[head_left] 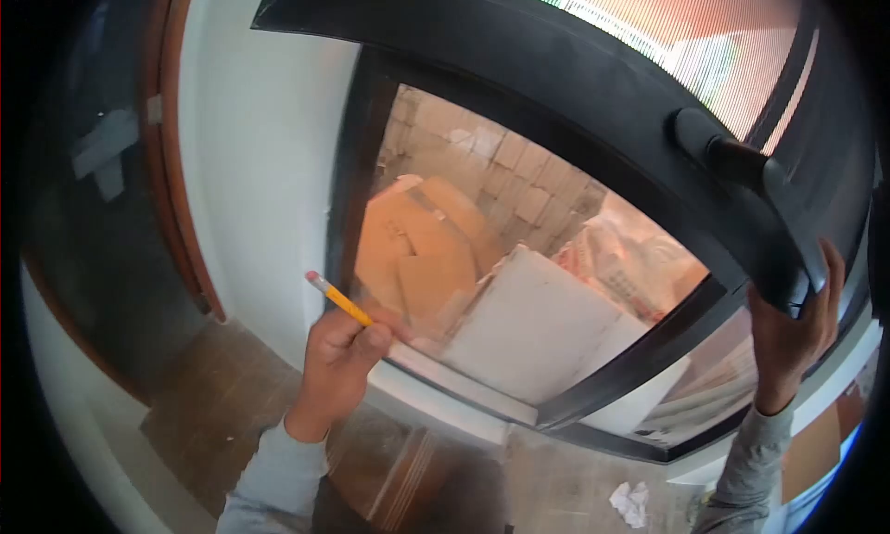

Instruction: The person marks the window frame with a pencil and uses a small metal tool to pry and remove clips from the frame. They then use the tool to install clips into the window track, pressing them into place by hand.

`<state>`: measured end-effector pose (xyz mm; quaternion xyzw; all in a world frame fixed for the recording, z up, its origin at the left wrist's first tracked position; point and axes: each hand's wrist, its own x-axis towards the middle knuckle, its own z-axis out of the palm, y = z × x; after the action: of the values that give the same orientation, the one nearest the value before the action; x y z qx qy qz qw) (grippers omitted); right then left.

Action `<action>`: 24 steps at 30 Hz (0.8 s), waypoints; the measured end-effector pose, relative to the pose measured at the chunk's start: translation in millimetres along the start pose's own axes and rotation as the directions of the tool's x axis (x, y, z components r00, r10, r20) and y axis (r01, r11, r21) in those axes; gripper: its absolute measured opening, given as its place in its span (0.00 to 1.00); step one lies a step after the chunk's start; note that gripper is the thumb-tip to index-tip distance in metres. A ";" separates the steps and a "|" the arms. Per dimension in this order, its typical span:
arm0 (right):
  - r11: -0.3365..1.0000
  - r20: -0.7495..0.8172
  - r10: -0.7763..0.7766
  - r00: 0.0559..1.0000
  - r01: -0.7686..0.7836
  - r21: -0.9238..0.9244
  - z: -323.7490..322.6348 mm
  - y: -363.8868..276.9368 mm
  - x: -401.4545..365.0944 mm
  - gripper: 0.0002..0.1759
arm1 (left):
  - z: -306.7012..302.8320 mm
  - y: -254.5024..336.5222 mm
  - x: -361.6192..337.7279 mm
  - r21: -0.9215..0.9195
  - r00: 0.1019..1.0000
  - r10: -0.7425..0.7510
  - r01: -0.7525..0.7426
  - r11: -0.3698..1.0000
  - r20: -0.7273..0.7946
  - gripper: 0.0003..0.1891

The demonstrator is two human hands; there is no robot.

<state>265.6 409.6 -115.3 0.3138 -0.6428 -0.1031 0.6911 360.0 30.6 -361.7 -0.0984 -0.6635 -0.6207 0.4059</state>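
Note:
My left hand pinches a yellow pencil between thumb and fingers. The pencil's pink eraser end points up and to the left; its other end is hidden by the hand. At the right, my right hand grips the lower end of a black window handle. That handle is mounted on the dark frame of a window sash with ribbed glass, which stands swung out from the black window frame. Part of the right fingers is behind the handle.
Outside the window lie a white slab, a round orange-brown object and plastic-wrapped material near a brick surface. Crumpled white paper is on the floor. A dark glass door with a brown frame stands left, beside the white wall.

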 end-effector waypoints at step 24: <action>0.989 0.230 0.109 0.967 -0.082 -0.124 -215.3 46.4 55.8 0.48 | -125.3 236.4 80.5 0.029 0.242 0.922 -0.969 0.245 0.303 0.16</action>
<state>467.3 480.3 -38.0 0.2281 -0.7279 -0.1428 0.6306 509.7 -63.0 -145.2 -0.5055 -0.5697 -0.1578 0.6285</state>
